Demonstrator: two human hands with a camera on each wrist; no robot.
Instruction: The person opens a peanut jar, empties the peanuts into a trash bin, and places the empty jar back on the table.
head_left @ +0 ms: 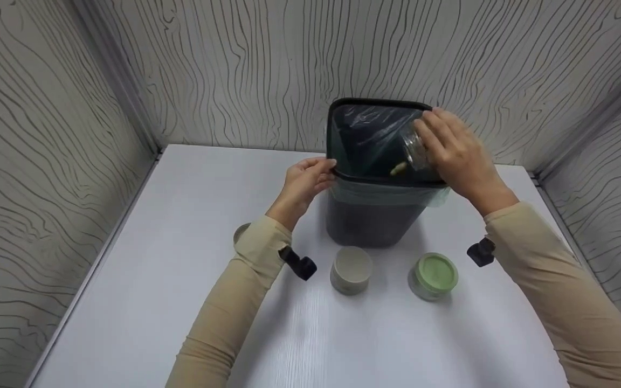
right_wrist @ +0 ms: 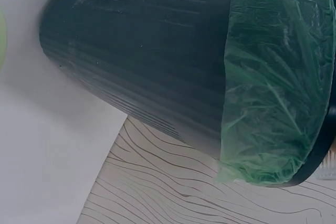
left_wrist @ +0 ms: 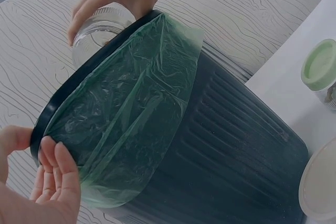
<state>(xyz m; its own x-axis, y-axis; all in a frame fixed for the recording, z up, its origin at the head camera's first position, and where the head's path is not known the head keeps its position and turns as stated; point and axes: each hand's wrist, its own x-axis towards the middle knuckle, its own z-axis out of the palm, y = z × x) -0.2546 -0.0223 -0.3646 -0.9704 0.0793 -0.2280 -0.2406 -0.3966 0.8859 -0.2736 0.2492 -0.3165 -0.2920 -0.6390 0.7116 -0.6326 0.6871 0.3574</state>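
- Head view: a dark ribbed plastic bin (head_left: 372,223) stands on the white table (head_left: 197,188), a translucent green plastic liner (head_left: 380,194) folded over its rim.
- Left hand (head_left: 308,180): fingers pinching the bin's near-left rim.
- Right hand (head_left: 459,153): fingers gripping a clear round jar (head_left: 414,146), tipped over the bin's mouth, a small yellowish piece (head_left: 398,168) at its opening.
- Just in front of the bin: a pale round container (head_left: 352,270) and a squat green-lidded jar (head_left: 433,276).

A green-lidded jar (head_left: 433,276) stands upright on the white surface (head_left: 299,345). A round, pale tub (head_left: 351,270) stands near it, and the two don't touch. The pale walls (head_left: 235,70) have wavy dark lines all over, and grey strips (head_left: 122,81) run up the corners.
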